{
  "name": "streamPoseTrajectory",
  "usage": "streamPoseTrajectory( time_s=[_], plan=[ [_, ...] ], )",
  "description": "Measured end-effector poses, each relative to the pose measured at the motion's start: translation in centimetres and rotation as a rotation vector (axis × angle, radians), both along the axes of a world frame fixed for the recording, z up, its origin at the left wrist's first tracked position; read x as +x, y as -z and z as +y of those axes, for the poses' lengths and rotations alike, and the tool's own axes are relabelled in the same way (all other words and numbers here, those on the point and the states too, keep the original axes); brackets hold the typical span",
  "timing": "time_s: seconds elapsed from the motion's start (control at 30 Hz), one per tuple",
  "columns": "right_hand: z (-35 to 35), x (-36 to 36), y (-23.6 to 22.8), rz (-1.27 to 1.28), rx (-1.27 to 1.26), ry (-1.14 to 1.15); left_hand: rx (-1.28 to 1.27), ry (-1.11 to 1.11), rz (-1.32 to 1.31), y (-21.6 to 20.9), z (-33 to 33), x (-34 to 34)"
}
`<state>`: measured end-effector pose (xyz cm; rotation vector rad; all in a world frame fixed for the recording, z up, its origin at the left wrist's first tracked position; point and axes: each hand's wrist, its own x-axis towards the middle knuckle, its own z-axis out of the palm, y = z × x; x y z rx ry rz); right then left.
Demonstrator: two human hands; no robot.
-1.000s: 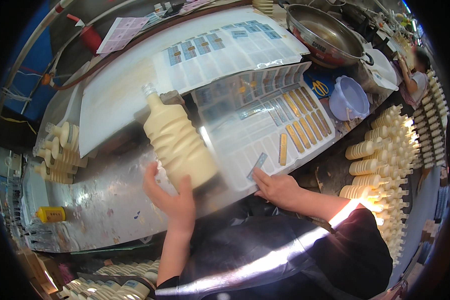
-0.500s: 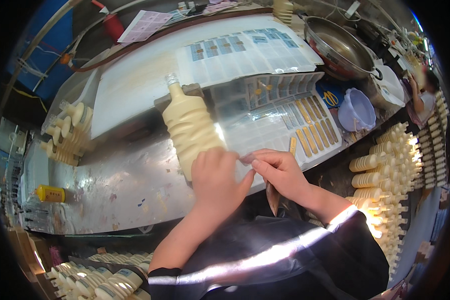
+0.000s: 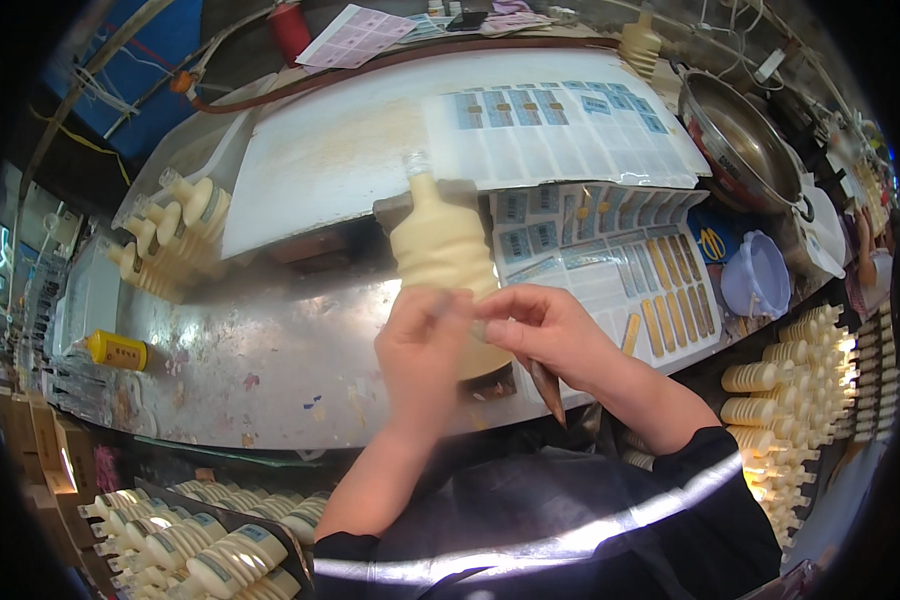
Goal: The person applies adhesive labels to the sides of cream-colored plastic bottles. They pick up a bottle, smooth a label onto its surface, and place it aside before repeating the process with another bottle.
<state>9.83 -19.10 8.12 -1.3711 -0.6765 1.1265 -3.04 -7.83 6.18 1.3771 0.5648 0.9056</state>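
Note:
A cream ribbed bottle (image 3: 438, 240) with a clear neck lies on a dark block on the metal bench, its lower part behind my hands. Over it, my left hand (image 3: 420, 335) has its fingers curled together and smeared by motion; what they pinch, if anything, cannot be made out. My right hand (image 3: 542, 325) meets it fingertip to fingertip, thumb pressed against the forefinger on a small greyish bit. From under its palm sticks a brown pointed blade-like tool (image 3: 547, 393), tip toward me. Right of the bottle lie sheets of blue and gold labels (image 3: 610, 270).
A white board (image 3: 320, 150) covers the far bench, with a label sheet on it. Cream bottles (image 3: 185, 225) stand at left near a yellow bottle (image 3: 118, 350). A lilac bucket (image 3: 755, 275) and a steel pan (image 3: 740, 130) are at right. More bottles fill racks below; another person is far right.
The view has swung left, so the bench appears further right. My left hand has come closer to my right, its fingers curling inward above the bottle. The pointed tool stays in my right hand.

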Motion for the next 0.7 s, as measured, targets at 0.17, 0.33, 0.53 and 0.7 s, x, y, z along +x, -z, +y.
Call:
streamPoseTrajectory(
  time_s=[0.17, 0.33, 0.53, 0.7],
  plan=[
    [3.5, 2.5, 0.0, -0.107, 0.011, 0.041, -0.150, -0.079, -0.012, -0.4, 2.6, 0.8],
    [6.0, 4.1, -0.3, -0.305, 0.106, -0.042, -0.251, -0.052, -0.019, -0.2, 4.1, 1.2],
    [6.8, 3.0, -0.2, -0.092, 0.026, -0.168, -0.085, -0.010, -0.145, -0.5, 3.9, 1.3],
    [6.6, 4.7, -1.4, -0.160, -0.024, -0.044, -0.130, -0.108, 0.008, 0.8, 5.4, 2.0]
  ],
)
